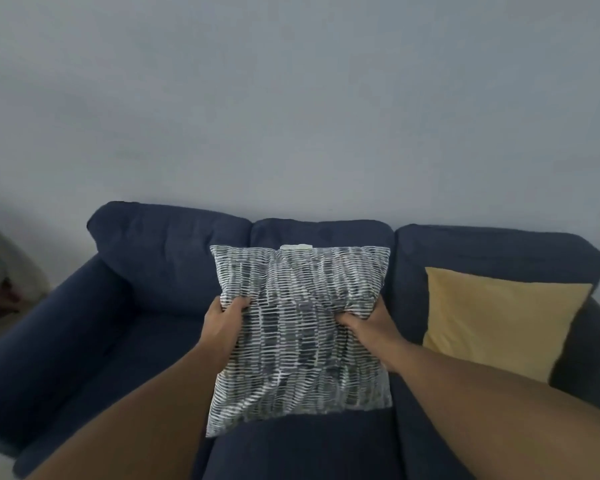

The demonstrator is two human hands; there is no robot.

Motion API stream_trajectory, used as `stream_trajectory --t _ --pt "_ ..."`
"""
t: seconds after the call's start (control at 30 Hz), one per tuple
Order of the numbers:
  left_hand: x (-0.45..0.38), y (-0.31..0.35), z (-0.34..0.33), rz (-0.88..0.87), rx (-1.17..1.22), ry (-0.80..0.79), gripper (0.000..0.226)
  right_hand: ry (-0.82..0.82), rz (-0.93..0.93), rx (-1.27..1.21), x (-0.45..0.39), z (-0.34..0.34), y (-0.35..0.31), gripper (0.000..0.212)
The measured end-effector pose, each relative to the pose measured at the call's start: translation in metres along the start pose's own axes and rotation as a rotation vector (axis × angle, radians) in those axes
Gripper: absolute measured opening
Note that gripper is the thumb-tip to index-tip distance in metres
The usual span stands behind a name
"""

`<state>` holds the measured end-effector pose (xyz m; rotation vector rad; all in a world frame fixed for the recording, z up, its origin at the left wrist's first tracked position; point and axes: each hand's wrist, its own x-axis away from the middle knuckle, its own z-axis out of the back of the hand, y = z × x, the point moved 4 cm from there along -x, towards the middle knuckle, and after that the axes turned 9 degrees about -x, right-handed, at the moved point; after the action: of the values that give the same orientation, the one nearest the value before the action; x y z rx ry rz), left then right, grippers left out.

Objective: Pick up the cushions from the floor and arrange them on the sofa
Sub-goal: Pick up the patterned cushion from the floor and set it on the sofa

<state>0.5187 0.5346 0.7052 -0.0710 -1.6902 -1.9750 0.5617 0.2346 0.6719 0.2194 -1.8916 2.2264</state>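
Nearest the camera, two bare forearms reach forward from the lower corners and meet on a patterned cushion [300,336], white with rows of short dark dashes. The left hand [222,329] clamps the cushion's left edge, thumb curled over the front and fabric bunched under it. The right hand [373,325] grips the right edge the same way, its fingers dug into a gathered fold; the fingertips behind the cushion are hidden, so how far they wrap around cannot be told. Diagonal creases run across the cover between the two grips.

The cushion is held upright over the middle seat of a dark blue sofa [125,341], its lower corners hanging free above the seat. Whether its top edge touches the middle back pad is hard to judge from this angle. A small pale tag [296,247] sticks up at the top edge.

Farther right, a plain yellow cushion [499,323] leans against the right back pad, tilted slightly, well apart from the patterned one. The sofa's left armrest curves toward the lower left.

Behind the sofa rises a bare grey-blue wall [291,98]. At the far left edge some blurred shapes show beside the armrest, too unclear to name.
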Motion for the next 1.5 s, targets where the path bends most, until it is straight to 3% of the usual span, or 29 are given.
stream_trajectory --t 0.13,0.33,0.5,0.6,0.77,0.9,1.0,1.17,1.3,1.37,1.43,1.5 --pt "-0.027 0.006 -0.032 0.003 -0.027 -0.053 0.018 0.033 -0.035 -0.005 -0.027 0.016 0.024 0.104" --pt "-0.059 0.007 -0.061 0.030 -0.061 -0.130 0.015 0.101 -0.068 -0.013 -0.046 0.031 0.039 0.105" --pt "-0.094 -0.005 -0.071 0.061 -0.060 -0.201 0.047 0.163 -0.094 -0.016 -0.059 0.026 0.043 0.109" --pt "-0.122 -0.014 -0.072 0.104 -0.045 -0.274 0.029 0.213 -0.127 -0.011 -0.070 0.018 0.056 0.105" --pt "-0.165 -0.022 -0.074 0.101 -0.079 -0.314 0.033 0.270 -0.155 -0.007 -0.091 0.002 0.070 0.097" --pt "-0.196 -0.034 -0.082 0.151 -0.105 -0.311 0.089 0.268 -0.163 -0.004 -0.113 0.000 0.079 0.096" --pt "-0.238 -0.068 -0.093 0.173 -0.104 -0.331 0.102 0.248 -0.167 0.015 -0.134 0.004 0.088 0.095" --pt "-0.287 -0.107 -0.112 0.215 -0.125 -0.303 0.099 0.184 -0.195 0.020 -0.176 0.009 0.109 0.101" --pt "-0.292 -0.094 -0.125 0.228 -0.149 -0.216 0.097 0.134 -0.227 -0.012 -0.206 0.009 0.134 0.114" --pt "-0.276 -0.068 -0.136 0.233 -0.180 -0.178 0.076 0.108 -0.221 -0.015 -0.218 0.009 0.145 0.116" --pt "-0.279 -0.061 -0.148 0.212 -0.179 -0.163 0.035 0.078 -0.208 -0.018 -0.229 0.010 0.155 0.110" --pt "-0.290 -0.069 -0.157 0.217 -0.191 -0.159 0.026 0.065 -0.203 -0.020 -0.241 0.013 0.165 0.108"
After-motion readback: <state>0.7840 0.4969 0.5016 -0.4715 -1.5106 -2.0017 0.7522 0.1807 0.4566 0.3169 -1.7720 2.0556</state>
